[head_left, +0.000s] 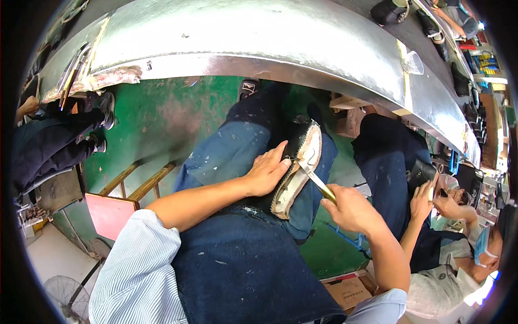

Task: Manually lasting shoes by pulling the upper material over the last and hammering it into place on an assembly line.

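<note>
A dark shoe (294, 183) lies sole side up across my lap, slanting away from me. Its pale underside has a ragged, jagged-edged border all round. My left hand (267, 171) steadies it from the left, fingers together along its dark side. In my right hand (348, 206) is a slim metal hand tool (318, 181) with a yellowish handle. The tool's metal end rests on or just over the middle of the underside; its exact shape there is hard to make out. A blue apron (237, 264) covers my lap beneath the shoe.
A metal-topped bench (243, 32) curves across the far side, with dark shoes (389, 12) beyond it. At left stands a pink-topped stool (112, 215) near a fan (66, 297). Close on my right, a masked co-worker (442, 270) handles a black shoe (421, 174).
</note>
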A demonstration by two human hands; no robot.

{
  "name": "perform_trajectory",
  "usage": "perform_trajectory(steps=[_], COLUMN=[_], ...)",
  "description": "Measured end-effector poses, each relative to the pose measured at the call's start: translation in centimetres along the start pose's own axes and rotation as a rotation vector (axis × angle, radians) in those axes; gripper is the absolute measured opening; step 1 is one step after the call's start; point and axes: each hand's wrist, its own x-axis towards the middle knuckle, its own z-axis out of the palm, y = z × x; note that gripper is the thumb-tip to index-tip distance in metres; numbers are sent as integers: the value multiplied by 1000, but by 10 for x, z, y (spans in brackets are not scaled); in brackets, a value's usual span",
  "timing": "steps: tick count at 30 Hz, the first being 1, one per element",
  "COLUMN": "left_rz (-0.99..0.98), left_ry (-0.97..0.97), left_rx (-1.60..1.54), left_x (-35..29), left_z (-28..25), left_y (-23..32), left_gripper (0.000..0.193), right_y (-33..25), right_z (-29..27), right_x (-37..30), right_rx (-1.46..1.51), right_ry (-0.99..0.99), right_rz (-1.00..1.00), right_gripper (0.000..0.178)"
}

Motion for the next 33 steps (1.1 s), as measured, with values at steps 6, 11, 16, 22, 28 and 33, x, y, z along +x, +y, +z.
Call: perform_trajectory(steps=[6,11,16,22,28,33], left_rz=[-5,-122,-54,-118,-72,52], left_ry=[-103,-134,27,217,242,231], left_rx=[-677,-674,-640,29,69,115], left_x=[7,23,23,14,9,7], left_z=[-19,-27,-12,3,3,2], left_y=[13,37,31,43,50,43], left_gripper=[84,100,103,96,91,87], right_y=[26,24,46,51,57,61], right_z=[72,134,79,15,49,22], right_x=[34,45,30,33,44,43], right_rx=[456,807,658,28,486,1150], right_ry=[307,576,278,528,347,-197], right_rz=[-190,-190,-234,-307,-283,-120], right_gripper=[27,22,34,41,21,26])
